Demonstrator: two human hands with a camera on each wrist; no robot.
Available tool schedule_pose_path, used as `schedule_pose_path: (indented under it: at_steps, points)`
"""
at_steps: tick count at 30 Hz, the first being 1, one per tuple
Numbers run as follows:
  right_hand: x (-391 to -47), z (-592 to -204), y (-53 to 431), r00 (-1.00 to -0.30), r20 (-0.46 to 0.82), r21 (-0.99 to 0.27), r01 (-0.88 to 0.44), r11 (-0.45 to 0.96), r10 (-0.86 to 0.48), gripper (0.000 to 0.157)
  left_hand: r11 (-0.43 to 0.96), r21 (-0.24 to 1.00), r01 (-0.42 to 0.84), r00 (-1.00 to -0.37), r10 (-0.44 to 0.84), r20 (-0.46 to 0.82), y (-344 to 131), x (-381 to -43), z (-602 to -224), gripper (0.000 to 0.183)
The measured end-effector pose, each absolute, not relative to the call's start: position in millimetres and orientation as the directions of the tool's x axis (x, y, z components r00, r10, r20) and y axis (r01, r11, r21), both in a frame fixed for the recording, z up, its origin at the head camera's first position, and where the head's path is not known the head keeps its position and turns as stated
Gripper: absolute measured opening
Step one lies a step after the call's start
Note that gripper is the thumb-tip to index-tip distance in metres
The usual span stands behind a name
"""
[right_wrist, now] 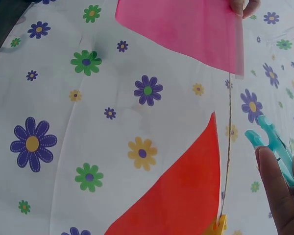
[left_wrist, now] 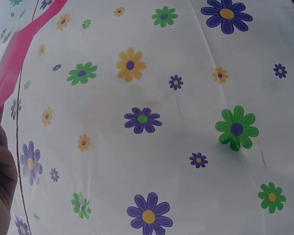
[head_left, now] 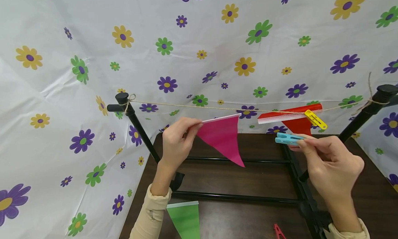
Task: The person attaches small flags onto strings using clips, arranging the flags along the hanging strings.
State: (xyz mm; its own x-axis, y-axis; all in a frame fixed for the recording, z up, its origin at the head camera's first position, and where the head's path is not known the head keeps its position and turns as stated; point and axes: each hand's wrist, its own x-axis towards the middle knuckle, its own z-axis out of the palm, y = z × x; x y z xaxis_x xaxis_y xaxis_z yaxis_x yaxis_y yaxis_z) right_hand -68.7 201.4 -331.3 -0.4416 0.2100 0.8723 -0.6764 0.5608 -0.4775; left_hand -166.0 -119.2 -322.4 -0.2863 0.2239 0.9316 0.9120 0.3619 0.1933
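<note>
My left hand (head_left: 178, 137) pinches the white top edge of a pink triangular flag (head_left: 222, 135), holding it just below a twine line (head_left: 217, 107) strung between two black posts. The flag also shows in the left wrist view as a pink strip (left_wrist: 14, 63), and in the right wrist view as a pink flag (right_wrist: 186, 29). My right hand (head_left: 326, 163) holds a light blue clothespin (head_left: 287, 139) to the right of the flag; the blue clothespin (right_wrist: 272, 144) sits beside the twine (right_wrist: 229, 142). A red flag (head_left: 295, 119) hangs on the line, held by a yellow clothespin (head_left: 315, 119).
A black metal frame (head_left: 236, 196) stands on a dark wooden table (head_left: 233, 218). A green flag (head_left: 185, 220) and a red clothespin (head_left: 278, 232) lie at the table's near edge. A flower-printed white sheet (head_left: 199, 42) covers the backdrop.
</note>
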Motion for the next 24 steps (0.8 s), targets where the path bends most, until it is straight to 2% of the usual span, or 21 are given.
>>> schedule_pose_path:
  at_steps: [3, 20, 24]
  points:
    - [-71.8, -326.5, 200.1, -0.429, 0.877, -0.472, -0.678, 0.563, 0.218, 0.048, 0.361, 0.189, 0.913, -0.281, 0.22, 0.934, -118.8, -167.5, -321.4, 0.018]
    - [-96.6, -304.2, 181.6, -0.343, 0.912, -0.409, -0.712, 0.571, 0.226, 0.058, 0.309, 0.17, 0.936, -0.249, 0.238, 0.939, -101.5, -179.2, -302.7, 0.019]
    - [-104.4, -296.7, 177.5, -0.34, 0.918, -0.393, -0.721, 0.571, 0.203, 0.047, 0.297, 0.178, 0.938, -0.253, 0.236, 0.938, -98.0, -183.6, -299.7, 0.017]
